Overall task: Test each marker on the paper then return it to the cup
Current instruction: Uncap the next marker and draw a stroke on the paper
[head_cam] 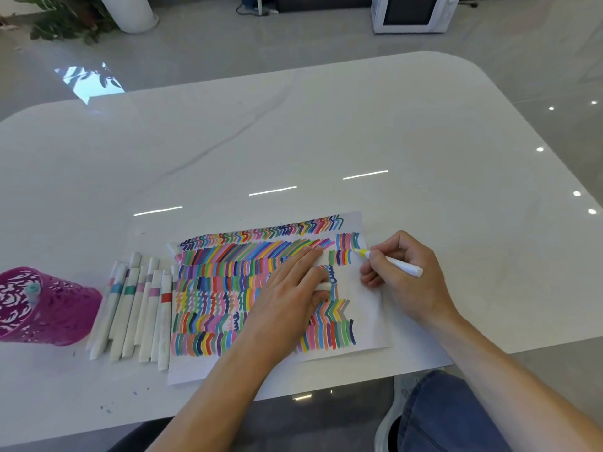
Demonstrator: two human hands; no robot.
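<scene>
A sheet of paper (367,308) covered in rows of coloured strokes lies near the table's front edge. My right hand (404,278) grips a white marker with a yellow tip (396,264), its tip touching the paper's upper right part. My left hand (293,288) rests flat on the paper and holds a white cap (321,286) under its fingers. Several white markers (137,308) with coloured bands lie side by side left of the paper. A purple perforated cup (49,308) lies tipped on its side at the far left, with one teal-capped marker (32,290) inside.
The white marble table (293,141) extends far beyond the paper. Its front edge runs just below the paper, with my blue-jeaned knee (450,415) under it. A white appliance (414,13) and a potted plant (65,21) stand on the floor behind the table.
</scene>
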